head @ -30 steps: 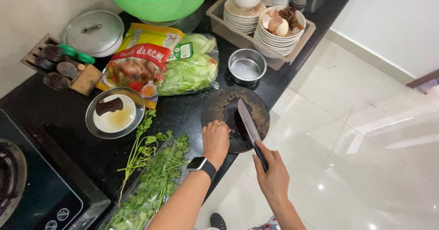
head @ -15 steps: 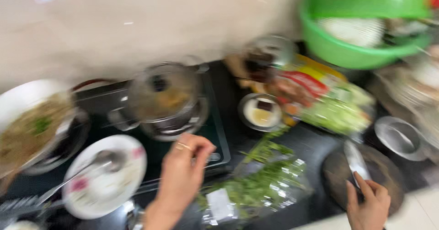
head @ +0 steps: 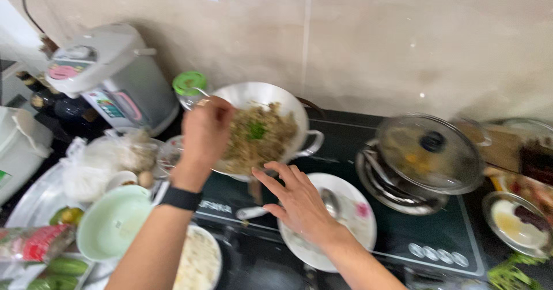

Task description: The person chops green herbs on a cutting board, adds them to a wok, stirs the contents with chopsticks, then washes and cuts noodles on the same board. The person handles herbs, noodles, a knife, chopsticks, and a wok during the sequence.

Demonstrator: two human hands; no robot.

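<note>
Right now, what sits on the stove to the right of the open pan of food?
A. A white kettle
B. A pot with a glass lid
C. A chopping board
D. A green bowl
B: a pot with a glass lid stands on the stove, right of the open pan.

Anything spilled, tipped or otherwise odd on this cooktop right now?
Nothing looks spilled or broken. The white pan of fried food sits tilted, its near edge low, with the left hand over its rim and the right hand open above the white plate. The lidded pot sits level. The picture is blurred.
</note>
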